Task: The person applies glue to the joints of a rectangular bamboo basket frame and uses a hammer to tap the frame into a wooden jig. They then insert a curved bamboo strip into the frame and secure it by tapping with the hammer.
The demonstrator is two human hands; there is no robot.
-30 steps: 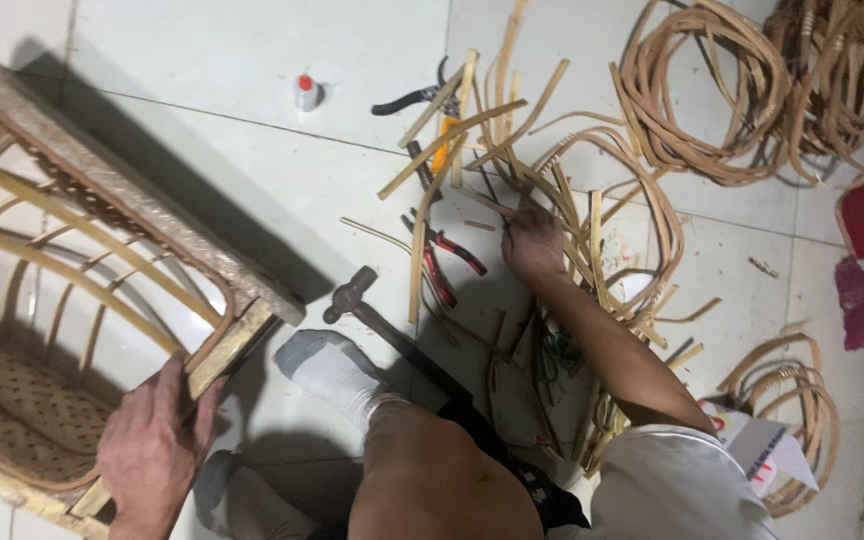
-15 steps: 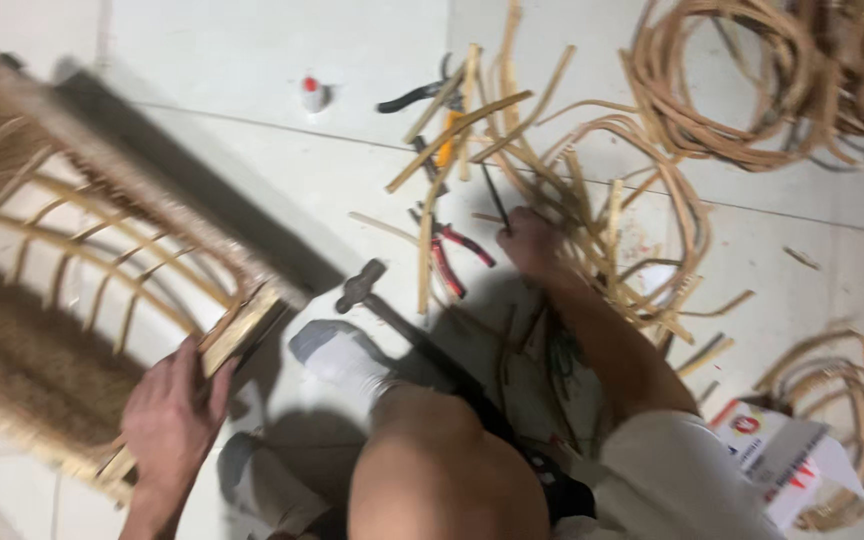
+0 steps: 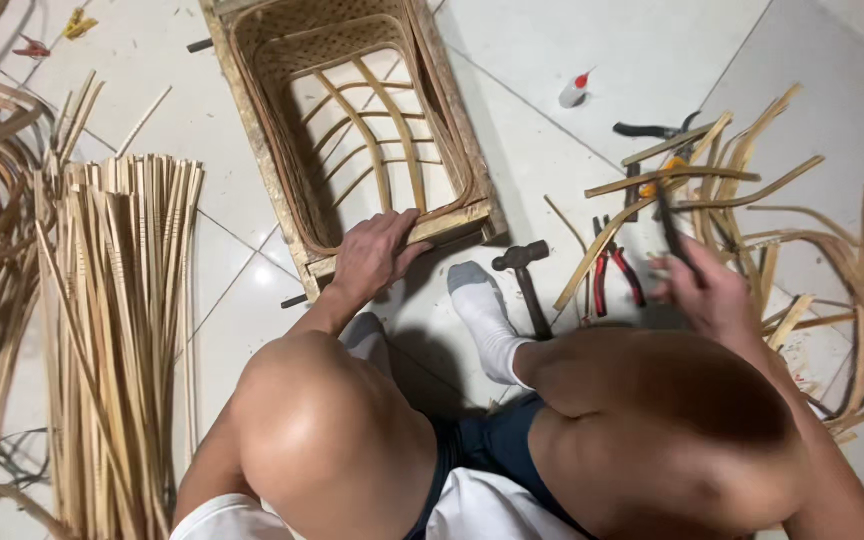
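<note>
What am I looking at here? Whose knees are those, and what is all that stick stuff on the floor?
The camera sits on a person's head and looks down, so you see their own knees and hands. They sit on a white tiled floor. The left hand rests on the edge of a woven cane frame. The right hand holds a thin dark tool; it is too blurred to say which kind. A hammer and red-handled pliers lie near the socked foot. Straight cane strips lie on the left, curved ones on the right.
</note>
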